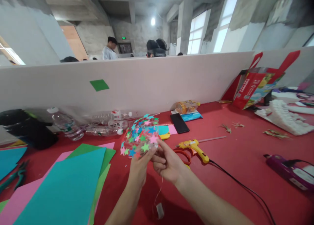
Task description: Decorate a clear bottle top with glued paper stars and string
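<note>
My left hand (140, 164) is closed on the lower edge of a clear, rounded plastic ornament (141, 136) covered in pink, green and blue stars. Next to it, my right hand (169, 161) has its fingers curled, with thumb and index fingertip pressed at the ornament's right lower edge. From below the right hand a thin pale wire hangs down to a small white box (160, 211). Just beyond the right hand lie red-handled scissors (185, 155), partly hidden, and a yellow glue gun (196, 148) with a glue stick in its back.
Coloured foam sheets (66, 182) and teal-handled pliers (17, 177) lie at left. Plastic bottles (66, 125) line the white partition (159, 84). A phone (180, 123) lies behind the glue gun, whose black cord (241, 184) runs right. A purple device (287, 171) sits far right.
</note>
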Tool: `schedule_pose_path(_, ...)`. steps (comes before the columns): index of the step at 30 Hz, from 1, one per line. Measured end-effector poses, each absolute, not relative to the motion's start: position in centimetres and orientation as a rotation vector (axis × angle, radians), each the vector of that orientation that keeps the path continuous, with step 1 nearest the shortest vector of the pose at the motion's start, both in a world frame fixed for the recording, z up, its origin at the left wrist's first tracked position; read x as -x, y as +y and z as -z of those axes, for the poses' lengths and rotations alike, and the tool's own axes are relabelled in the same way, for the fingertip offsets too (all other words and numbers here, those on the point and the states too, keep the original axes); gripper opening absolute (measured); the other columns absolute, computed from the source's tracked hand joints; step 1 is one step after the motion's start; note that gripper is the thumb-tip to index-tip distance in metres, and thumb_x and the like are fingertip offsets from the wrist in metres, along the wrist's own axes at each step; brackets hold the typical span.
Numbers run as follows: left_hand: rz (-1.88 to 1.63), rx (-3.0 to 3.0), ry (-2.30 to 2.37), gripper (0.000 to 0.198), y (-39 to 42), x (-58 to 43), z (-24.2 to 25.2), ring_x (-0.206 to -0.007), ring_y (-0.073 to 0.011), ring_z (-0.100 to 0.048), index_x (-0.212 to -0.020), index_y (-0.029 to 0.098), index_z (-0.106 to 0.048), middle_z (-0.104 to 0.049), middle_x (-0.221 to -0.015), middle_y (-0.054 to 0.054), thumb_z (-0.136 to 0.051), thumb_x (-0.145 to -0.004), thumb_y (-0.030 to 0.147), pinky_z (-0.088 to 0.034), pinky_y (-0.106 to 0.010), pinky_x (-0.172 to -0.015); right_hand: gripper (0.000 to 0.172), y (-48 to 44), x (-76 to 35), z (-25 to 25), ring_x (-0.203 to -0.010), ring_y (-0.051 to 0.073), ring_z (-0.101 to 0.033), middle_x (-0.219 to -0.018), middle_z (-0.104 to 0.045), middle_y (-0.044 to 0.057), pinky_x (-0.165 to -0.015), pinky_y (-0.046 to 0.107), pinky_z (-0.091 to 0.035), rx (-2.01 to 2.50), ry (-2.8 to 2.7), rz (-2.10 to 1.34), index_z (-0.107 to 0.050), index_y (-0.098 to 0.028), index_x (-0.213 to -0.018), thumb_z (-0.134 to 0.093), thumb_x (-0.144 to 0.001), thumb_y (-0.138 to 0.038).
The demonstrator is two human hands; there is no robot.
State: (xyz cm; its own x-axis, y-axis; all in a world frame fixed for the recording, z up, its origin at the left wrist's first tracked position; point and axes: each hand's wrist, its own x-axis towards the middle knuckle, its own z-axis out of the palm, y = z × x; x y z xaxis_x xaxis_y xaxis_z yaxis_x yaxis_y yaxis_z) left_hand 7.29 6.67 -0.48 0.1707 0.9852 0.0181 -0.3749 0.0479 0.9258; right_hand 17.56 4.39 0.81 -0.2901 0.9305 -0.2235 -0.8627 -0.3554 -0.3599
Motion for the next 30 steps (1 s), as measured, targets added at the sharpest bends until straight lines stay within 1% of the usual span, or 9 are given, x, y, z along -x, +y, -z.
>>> schedule_pose_path(3,-1.272,-0.976,0.826,0.023,6.4,-7.5,0.1,-0.067,-0.0175,-0.068,-0.075,0.016,-0.074,-0.073,-0.070,-0.002,-0.084,-0.060,0.028,-0.055,-0.026,-0.067,0.031,4.0,-17.3,-1.6,-0.032,-0.001,-0.020,-0.048,-0.050,-0.009,-0.029,0.011,-0.013,0.466,-0.121,-1.861,-0.052,-0.016,-0.066,-0.067,-0.086,-0.034)
schedule_pose_path(6,-1.302,-0.968,0.844,0.021,6.5,-7.2,0.5,-0.068,-0.0153,-0.068,-0.077,0.016,-0.074,-0.074,-0.072,-0.002,-0.084,-0.061,0.025,-0.055,-0.023,-0.067,0.032,3.9,-16.9,-1.8,-0.031,-0.002,-0.020,-0.047,-0.048,-0.009,-0.029,0.011,-0.013,0.476,-0.061,-1.853,-0.051,-0.015,-0.065,-0.063,-0.089,-0.034)
schedule_pose_path(9,-1.287,-0.930,0.847,0.017,6.5,-7.1,1.3,-0.063,-0.0135,-0.067,-0.074,0.016,-0.073,-0.072,-0.069,-0.002,-0.083,-0.063,0.024,-0.055,-0.022,-0.065,0.033,3.9,-16.4,-1.7,-0.031,-0.002,-0.021,-0.045,-0.044,-0.010,-0.029,0.011,-0.013,0.506,-0.018,-1.829,-0.052,-0.015,-0.065,-0.067,-0.086,-0.035)
schedule_pose_path(11,-1.271,-0.882,0.847,0.017,6.4,-7.3,1.8,-0.056,-0.0119,-0.064,-0.072,0.016,-0.071,-0.070,-0.064,-0.001,-0.082,-0.065,0.027,-0.055,-0.021,-0.059,0.037,3.9,-16.1,-1.6,-0.031,-0.002,-0.020,-0.044,-0.040,-0.011,-0.029,0.011,-0.014,0.532,0.000,-1.805,-0.049,-0.016,-0.062,-0.071,-0.082,-0.037)
schedule_pose_path(14,-1.250,-0.814,0.843,0.020,5.9,-7.8,2.1,-0.044,-0.0102,-0.059,-0.072,0.016,-0.069,-0.066,-0.056,0.001,-0.080,-0.067,0.032,-0.049,-0.019,-0.046,0.045,4.0,-15.6,-1.4,-0.032,-0.001,-0.016,-0.040,-0.033,-0.012,-0.029,0.011,-0.014,0.561,0.003,-1.756,-0.043,-0.017,-0.057,-0.075,-0.079,-0.041)
schedule_pose_path(17,-1.252,-0.765,0.831,0.023,5.3,-8.3,1.9,-0.041,-0.0093,-0.056,-0.070,0.016,-0.067,-0.062,-0.050,0.003,-0.081,-0.065,0.033,-0.040,-0.015,-0.038,0.048,4.0,-15.0,-0.8,-0.033,0.000,-0.014,-0.037,-0.028,-0.014,-0.030,0.012,-0.013,0.578,-0.018,-1.685,-0.040,-0.019,-0.056,-0.077,-0.075,-0.043)
schedule_pose_path(23,-1.269,-0.684,0.776,0.022,5.0,-8.5,1.2,-0.044,-0.0077,-0.057,-0.069,0.016,-0.068,-0.065,-0.056,0.003,-0.082,-0.062,0.032,-0.039,-0.016,-0.041,0.049,4.2,-14.2,1.1,-0.037,0.001,-0.022,-0.042,-0.033,-0.014,-0.034,0.013,-0.015,0.582,-0.104,-1.488,-0.044,-0.020,-0.064,-0.087,-0.058,-0.042)
schedule_pose_path(26,-1.246,-0.693,0.756,0.019,5.4,-8.2,0.6,-0.047,-0.0102,-0.059,-0.070,0.015,-0.071,-0.068,-0.058,0.001,-0.082,-0.061,0.028,-0.038,-0.018,-0.040,0.047,4.4,-14.6,1.3,-0.038,0.001,-0.022,-0.044,-0.034,-0.014,-0.035,0.014,-0.013,0.585,-0.176,-1.508,-0.046,-0.020,-0.066,-0.086,-0.057,-0.041)
schedule_pose_path(30,-1.220,-0.722,0.717,0.021,6.2,-7.6,0.1,-0.059,-0.0152,-0.066,-0.076,0.014,-0.075,-0.071,-0.065,-0.002,-0.083,-0.059,0.023,-0.049,-0.022,-0.054,0.041,4.5,-15.8,0.7,-0.037,0.001,-0.020,-0.048,-0.039,-0.012,-0.035,0.015,-0.011,0.604,-0.275,-1.608,-0.050,-0.018,-0.068,-0.082,-0.061,-0.043)
